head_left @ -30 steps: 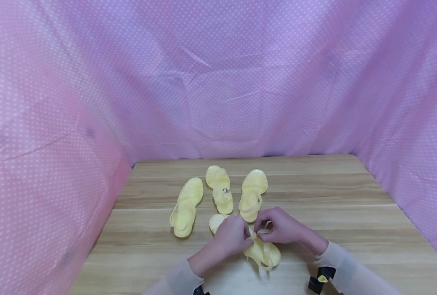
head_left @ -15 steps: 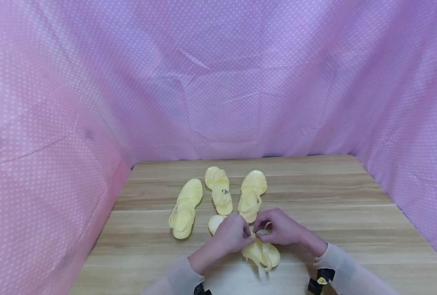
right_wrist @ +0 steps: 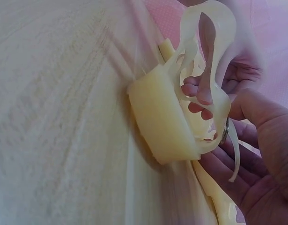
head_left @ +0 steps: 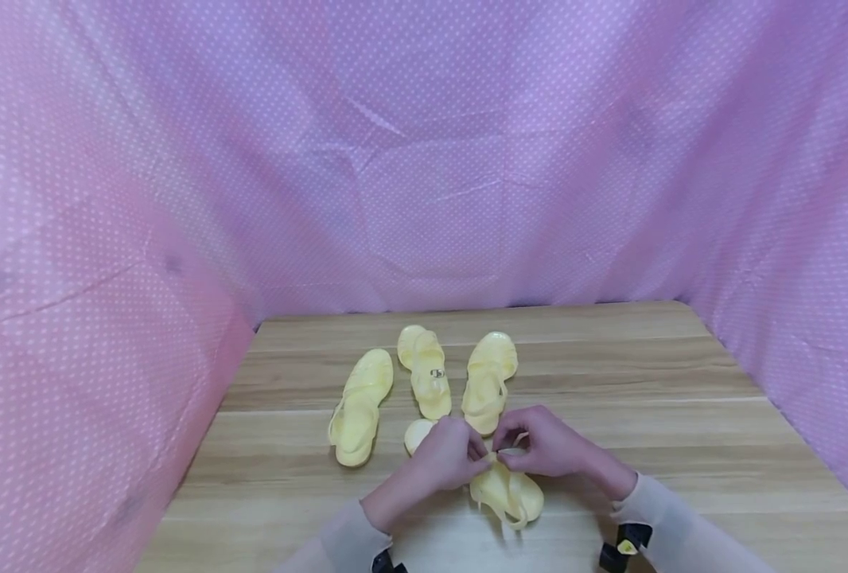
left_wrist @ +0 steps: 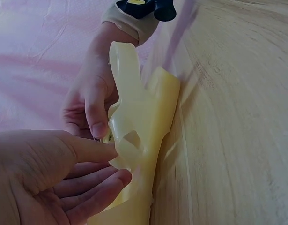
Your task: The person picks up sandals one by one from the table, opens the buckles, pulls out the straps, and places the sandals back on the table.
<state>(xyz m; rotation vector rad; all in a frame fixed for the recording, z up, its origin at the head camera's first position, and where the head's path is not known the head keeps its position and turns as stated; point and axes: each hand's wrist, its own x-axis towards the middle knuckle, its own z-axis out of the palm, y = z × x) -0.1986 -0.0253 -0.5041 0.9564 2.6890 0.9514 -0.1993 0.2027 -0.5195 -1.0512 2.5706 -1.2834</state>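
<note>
A pale yellow jelly sandal [head_left: 504, 495] lies at the near middle of the table, under both hands, its ankle strap [right_wrist: 221, 44] standing up in a loop. My left hand [head_left: 449, 455] covers the sandal's middle and pinches the strap between thumb and fingers. From the other side, my right hand [head_left: 544, 442] pinches the strap beside a small metal buckle [right_wrist: 225, 131]. The strap's loose tail [right_wrist: 235, 157] hangs down by the right fingers. In the left wrist view the left thumb presses on the yellow strap next to an opening in the upper.
Three more yellow sandals lie farther back: one at the left [head_left: 359, 410], one in the middle [head_left: 429, 378] with a dark mark, one at the right [head_left: 488, 386] close to the hands. Pink dotted cloth [head_left: 431, 159] hangs behind and beside the wooden table [head_left: 646, 382].
The head view has shifted slightly. Both hands stay at the same sandal's strap, with only slight finger movement.
</note>
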